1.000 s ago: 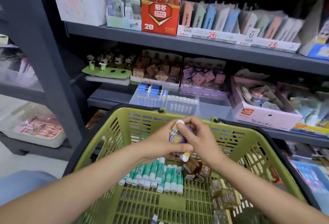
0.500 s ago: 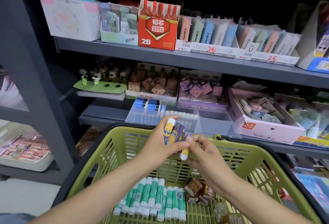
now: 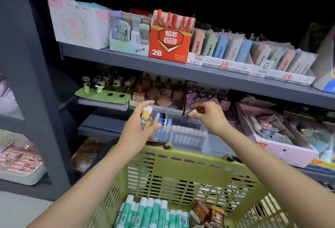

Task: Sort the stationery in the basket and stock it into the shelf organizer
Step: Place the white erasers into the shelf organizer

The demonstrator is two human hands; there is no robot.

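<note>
At the centre of the frame your left hand [image 3: 139, 133] grips a bundle of glue sticks [image 3: 149, 119] over the clear organizer [image 3: 183, 134], which holds white-capped and blue sticks in its left compartments, while your right hand [image 3: 208, 115] pinches a small dark packet [image 3: 194, 110] just above the organizer's right part. Below, at the bottom of the frame, the green basket [image 3: 181, 160] holds a row of green-and-white glue sticks [image 3: 150, 213] and, beside them, small brown boxes [image 3: 204, 213].
</note>
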